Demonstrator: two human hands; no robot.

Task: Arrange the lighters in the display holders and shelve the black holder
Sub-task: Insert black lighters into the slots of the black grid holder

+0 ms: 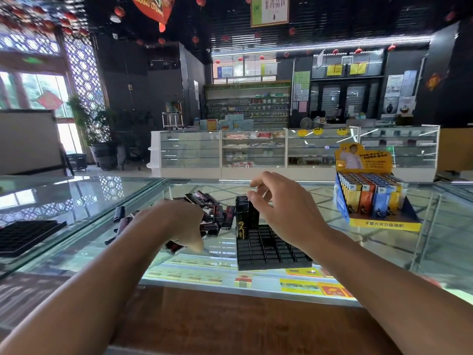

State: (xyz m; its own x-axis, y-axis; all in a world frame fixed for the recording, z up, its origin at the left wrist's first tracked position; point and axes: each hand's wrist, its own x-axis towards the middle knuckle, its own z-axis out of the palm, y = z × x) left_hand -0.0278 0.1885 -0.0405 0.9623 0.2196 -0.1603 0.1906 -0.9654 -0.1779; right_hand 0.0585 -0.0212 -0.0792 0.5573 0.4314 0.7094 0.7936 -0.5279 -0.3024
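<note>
The glass desk carries everything, with packets on show beneath its top. At its far right stands a yellow box, its rows already full of upright coloured lighters, so it seems to need no more work. In the middle, close to the person, lies the black holder, a grid of small square slots, nearly all of them empty. It sits within easy reach of both arms, which suits filling it. A second black tray lies well apart at the left edge.

Just to the left of the holder lies a heap of loose lighters, dark with red marks, lying flat and crossed. A short row of standing lighters fills the holder's back left column.

The left hand lies over the heap, probably gathering stock. Its fingers are hidden behind its back, so I cannot tell whether its grip is closed on any. The right hand hovers at the top of the standing row, fingers loosely bent and apart, with nothing visible between them. It is likely seating or steadying a lighter. Shelving is judged far off.
</note>
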